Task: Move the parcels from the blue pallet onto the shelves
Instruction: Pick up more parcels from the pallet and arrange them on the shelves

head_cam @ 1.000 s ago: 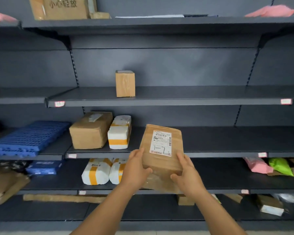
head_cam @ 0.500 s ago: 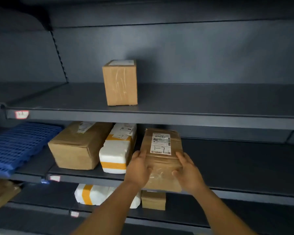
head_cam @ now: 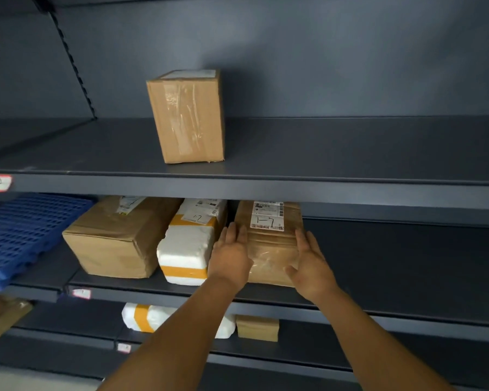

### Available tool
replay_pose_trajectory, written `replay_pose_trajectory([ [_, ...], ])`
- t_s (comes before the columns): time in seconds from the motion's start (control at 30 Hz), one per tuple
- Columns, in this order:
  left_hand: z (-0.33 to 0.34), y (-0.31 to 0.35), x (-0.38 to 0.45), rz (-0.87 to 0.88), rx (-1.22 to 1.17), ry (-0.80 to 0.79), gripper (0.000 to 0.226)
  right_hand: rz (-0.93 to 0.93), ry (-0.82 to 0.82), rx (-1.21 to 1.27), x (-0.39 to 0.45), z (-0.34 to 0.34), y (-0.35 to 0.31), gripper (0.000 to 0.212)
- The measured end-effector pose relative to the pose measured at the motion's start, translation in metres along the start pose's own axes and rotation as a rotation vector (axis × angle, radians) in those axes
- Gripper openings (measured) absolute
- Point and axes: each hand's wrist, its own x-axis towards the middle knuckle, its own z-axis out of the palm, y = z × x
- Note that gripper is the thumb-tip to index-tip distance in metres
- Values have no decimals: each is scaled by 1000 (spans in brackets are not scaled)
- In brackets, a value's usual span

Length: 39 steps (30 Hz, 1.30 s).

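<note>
Two hands flank the flat brown paper parcel with a white label (head_cam: 268, 244), which lies on the dark middle shelf (head_cam: 378, 266) just beside a white foam box with orange tape (head_cam: 189, 249). It looks light, somewhat soft; best taken by its long edges. Left hand (head_cam: 232, 255) and right hand (head_cam: 311, 263) reach forward, fingers straight and released against its sides.

Right of the brown parcel (head_cam: 268, 244) the middle shelf (head_cam: 393, 266) lies open, while the white foam box (head_cam: 191, 249) crowds its left side.
</note>
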Motion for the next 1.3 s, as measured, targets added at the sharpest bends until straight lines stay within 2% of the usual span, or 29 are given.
replay_pose_trajectory([
  [0.17, -7, 9, -41, 123, 52, 12, 83, -2, 39, -94, -48, -2, -2, 95],
  [0.43, -19, 25, -159, 234, -21, -43, 79, 62, 55, -179, -176, -11, -6, 91],
  [0.77, -25, 59, -332, 456, -93, -83, 78, 238, 174, -195, -376, -18, 7, 91],
  [1.3, -17, 225, -532, 958, -111, -131, 78, 620, 394, -214, -649, -83, 96, 92],
])
